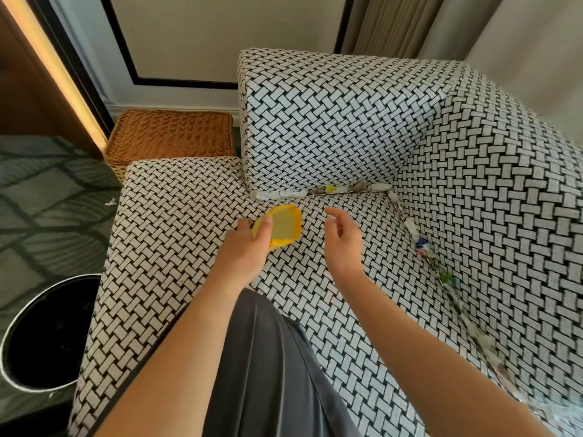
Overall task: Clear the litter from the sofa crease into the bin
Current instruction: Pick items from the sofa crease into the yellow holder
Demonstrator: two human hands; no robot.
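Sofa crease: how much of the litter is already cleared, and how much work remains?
Little looks done: litter fills the crease under the armrest, and more runs along the backrest crease. In hand: the left hand holds a yellow dustpan on the seat; the right hand hovers open and empty near it. Left: gather both lines and empty them into the bin on the floor. Its contents cannot be seen.

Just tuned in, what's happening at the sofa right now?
A person leans over the patterned sofa. The left hand holds a small yellow dustpan on the seat cushion; the right hand hovers open and empty beside it. Litter still fills the crease under the armrest and runs down along the backrest. The black bin stands on the floor to the left.
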